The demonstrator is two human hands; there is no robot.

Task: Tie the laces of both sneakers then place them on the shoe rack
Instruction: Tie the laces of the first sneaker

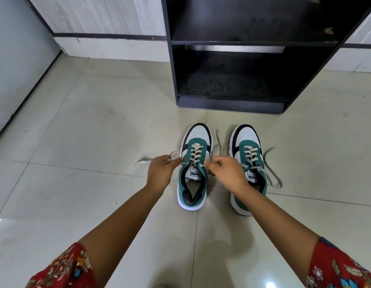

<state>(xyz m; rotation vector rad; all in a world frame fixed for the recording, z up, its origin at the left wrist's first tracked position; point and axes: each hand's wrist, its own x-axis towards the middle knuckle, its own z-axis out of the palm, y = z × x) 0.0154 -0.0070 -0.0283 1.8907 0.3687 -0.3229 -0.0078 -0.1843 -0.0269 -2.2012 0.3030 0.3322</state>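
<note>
Hands pinched: left hand [162,166], right hand [226,169] each gripping left sneaker [194,169] lace.

Left sneaker [193,169]: teal, white and black upper, white sole, off-white laces [196,154]. Right sneaker [249,161]: same teal, white and black scheme, off-white laces. Shoe rack [232,102]: black. Floor tiles [87,121]: glossy pale beige. Sleeves [64,269]: red with a multicoloured floral pattern.
</note>
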